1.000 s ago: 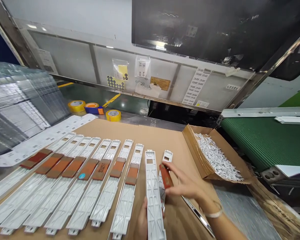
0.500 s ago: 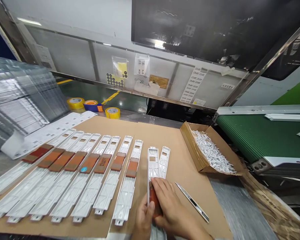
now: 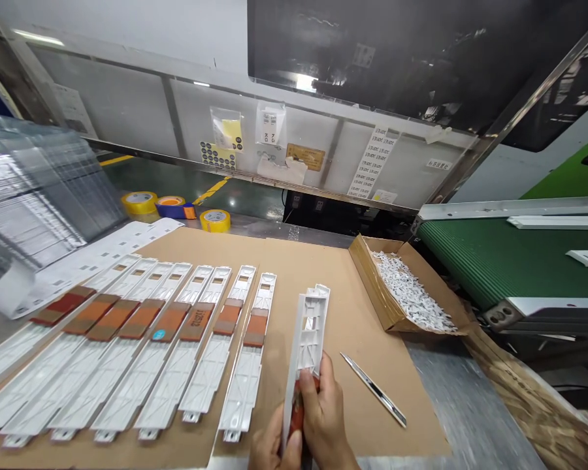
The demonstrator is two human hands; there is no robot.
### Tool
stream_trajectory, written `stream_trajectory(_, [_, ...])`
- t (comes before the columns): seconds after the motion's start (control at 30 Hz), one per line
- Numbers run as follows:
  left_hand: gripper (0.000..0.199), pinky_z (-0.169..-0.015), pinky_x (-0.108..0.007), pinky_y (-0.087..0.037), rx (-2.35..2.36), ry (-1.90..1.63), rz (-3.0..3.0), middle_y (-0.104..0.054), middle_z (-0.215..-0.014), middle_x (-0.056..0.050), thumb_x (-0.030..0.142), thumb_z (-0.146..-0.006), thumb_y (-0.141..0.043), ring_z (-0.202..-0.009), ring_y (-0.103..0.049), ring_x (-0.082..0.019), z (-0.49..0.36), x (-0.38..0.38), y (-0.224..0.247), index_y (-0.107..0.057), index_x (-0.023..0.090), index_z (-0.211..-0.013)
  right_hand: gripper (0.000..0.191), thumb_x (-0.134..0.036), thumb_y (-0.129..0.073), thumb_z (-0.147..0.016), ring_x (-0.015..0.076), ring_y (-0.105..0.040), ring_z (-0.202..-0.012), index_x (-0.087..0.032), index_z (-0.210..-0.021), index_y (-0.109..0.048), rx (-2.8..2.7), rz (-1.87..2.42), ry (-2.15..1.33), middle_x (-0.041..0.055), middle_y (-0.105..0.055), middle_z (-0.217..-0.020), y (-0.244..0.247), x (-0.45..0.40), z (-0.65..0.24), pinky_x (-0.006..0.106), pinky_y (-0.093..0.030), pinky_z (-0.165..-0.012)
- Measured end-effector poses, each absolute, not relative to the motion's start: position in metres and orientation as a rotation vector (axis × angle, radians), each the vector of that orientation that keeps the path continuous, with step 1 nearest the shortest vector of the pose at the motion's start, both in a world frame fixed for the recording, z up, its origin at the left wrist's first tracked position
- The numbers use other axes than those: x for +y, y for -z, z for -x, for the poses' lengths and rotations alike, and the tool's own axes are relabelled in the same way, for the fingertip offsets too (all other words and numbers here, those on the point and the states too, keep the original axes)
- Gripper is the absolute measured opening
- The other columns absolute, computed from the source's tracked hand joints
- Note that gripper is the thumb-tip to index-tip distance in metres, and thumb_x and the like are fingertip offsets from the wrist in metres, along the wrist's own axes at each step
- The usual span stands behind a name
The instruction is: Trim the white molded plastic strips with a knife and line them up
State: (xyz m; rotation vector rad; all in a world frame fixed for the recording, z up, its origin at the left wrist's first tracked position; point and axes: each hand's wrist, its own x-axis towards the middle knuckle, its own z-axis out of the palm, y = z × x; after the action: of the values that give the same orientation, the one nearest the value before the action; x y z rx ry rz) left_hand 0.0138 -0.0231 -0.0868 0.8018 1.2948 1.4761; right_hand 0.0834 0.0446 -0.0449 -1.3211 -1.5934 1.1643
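A white strip (image 3: 310, 336) is held tilted at six o'clock over the cardboard (image 3: 304, 258) on the counter (image 3: 451, 385), its lower end hidden by both hands. The left hand (image 3: 270, 444) has its grip pinching the strip's left edge; the right hand (image 3: 327, 418) has its grip pressed around the right side. A red-brown block (image 3: 298, 414) shows between them, mostly covered. Whether the edge behind the strip's top is a second strip is hard to tell.

Toward eight o'clock lie eight strips (image 3: 247, 391) with blocks, the leftmost cut off; one block (image 3: 197, 321) bears dark digits, too blurred to read surely. A knife (image 3: 374, 390) lies at five o'clock, an open box (image 3: 375, 284) at four. Near twelve, a bag (image 3: 270, 124) reads "KG"; the label sheet (image 3: 371, 163) at two has codes too small to make out.
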Motion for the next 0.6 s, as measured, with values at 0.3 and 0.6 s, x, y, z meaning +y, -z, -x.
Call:
stream_trajectory(0.3, [0.05,-0.088,-0.039,-0.047,1.52,-1.296,-1.033,-0.066,-0.105,-0.011,0.055,-0.082,-0.047,-0.1,-0.06,-0.026,0.035,0.06,0.076,-0.06,0.016,-0.11,0.027,-0.046,-0.051,-0.079,0.0306,-0.058,-0.077,-0.019,-0.079,-0.052,-1.634,1.825,-0.888,0.0099,-0.059,-0.072,0.085,0.088,-0.117,0.04,-0.039,-0.072])
stream_trajectory(0.6, [0.036,-0.095,-0.051,-0.04,1.889,-1.136,-1.375,-0.053,-0.122,-0.012,0.031,-0.087,-0.051,-0.112,-0.051,-0.026,0.033,0.114,0.105,-0.05,0.015,-0.119,0.032,-0.043,-0.051,-0.089,0.008,-0.046,-0.052,-0.017,-0.071,-0.051,-1.38,1.482,-1.264,-0.0056,-0.048,-0.061,0.102,0.091,-0.167,0.023,-0.04,-0.053])
